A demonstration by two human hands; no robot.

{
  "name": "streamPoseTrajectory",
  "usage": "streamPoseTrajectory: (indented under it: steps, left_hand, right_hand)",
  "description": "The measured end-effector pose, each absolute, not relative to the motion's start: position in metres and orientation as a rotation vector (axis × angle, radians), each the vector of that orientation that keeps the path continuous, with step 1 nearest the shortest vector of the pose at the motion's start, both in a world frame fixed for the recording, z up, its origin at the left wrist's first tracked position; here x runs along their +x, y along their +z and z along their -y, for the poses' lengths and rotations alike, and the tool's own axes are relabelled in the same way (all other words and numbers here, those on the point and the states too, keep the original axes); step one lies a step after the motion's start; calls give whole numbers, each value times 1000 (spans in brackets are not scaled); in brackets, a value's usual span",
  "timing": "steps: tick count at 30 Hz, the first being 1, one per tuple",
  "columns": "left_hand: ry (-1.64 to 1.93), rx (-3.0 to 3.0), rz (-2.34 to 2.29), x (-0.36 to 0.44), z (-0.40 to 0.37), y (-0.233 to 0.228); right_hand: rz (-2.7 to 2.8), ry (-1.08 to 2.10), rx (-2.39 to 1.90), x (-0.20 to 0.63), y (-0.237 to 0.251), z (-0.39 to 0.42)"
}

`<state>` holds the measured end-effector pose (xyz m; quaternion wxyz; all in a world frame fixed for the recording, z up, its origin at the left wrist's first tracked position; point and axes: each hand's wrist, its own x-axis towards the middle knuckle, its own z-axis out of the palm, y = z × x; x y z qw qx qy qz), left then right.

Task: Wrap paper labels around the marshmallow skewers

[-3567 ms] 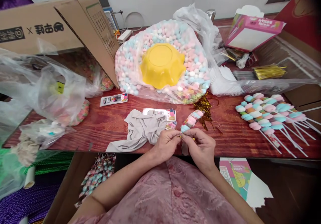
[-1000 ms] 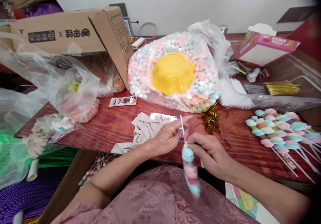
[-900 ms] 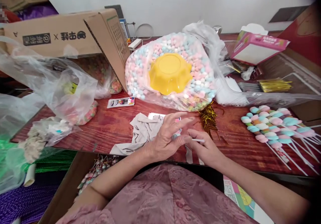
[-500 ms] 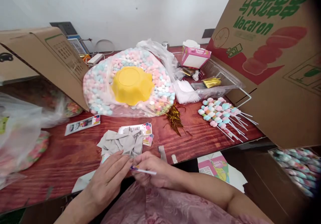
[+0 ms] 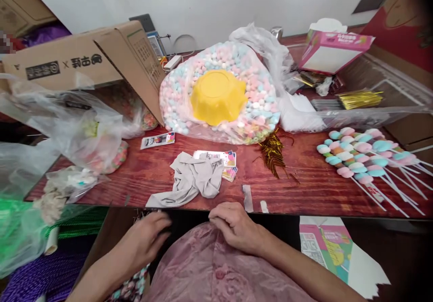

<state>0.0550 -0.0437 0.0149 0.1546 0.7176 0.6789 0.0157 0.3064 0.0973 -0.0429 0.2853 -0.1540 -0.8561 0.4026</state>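
Hands: both are low, below the near edge of the table (image 5: pixel 304 194), in front of the pink garment (image 5: pixel 216 275).
Right hand (image 5: pixel 237 225): fingers are curled and closed, the fingertips press on the pink garment; I cannot see anything held inside.
Left hand (image 5: pixel 149 239): it reaches down over the box (image 5: pixel 101 234) beside the table; fingers are loosely bent, not closed, and nothing is seen in them.
Grey cloth (image 5: pixel 194 180): crumpled on the table, just beyond the hands, partly covering the printed cards (image 5: pixel 228 160).
Gold ties (image 5: pixel 272 151): a small pile to the right of the cards.
Candy sticks (image 5: pixel 358 157): a group lying on the right part of the table, well apart from the hands.
Bag of candy (image 5: pixel 250 108): large clear bag in the middle at the back, with a yellow bowl (image 5: pixel 218 95) upside down on it.
Cardboard box (image 5: pixel 84 58): it stands at the back left.
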Motion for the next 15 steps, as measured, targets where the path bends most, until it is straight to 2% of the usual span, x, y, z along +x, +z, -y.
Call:
streamPoseTrajectory:
  steps: [2, 3, 7, 10, 15]
  left_hand:
    - [311, 2210, -1840, 92, -14, 21]
    - [310, 2251, -1863, 109, -46, 23]
    - [32, 2349, -2007, 157, -149, 20]
    - [-148, 2342, -2013, 168, -172, 8]
    - [-220, 2419, -2056, 160, -163, -16]
  right_hand:
    - [2261, 998, -405, 307, -38, -97]
    - [2271, 950, -400, 308, -35, -97]
    - [2378, 700, -457, 328, -23, -100]
    - [2380, 565, -638, 359, -26, -101]
    - [2261, 435, -1026, 409, -37, -107]
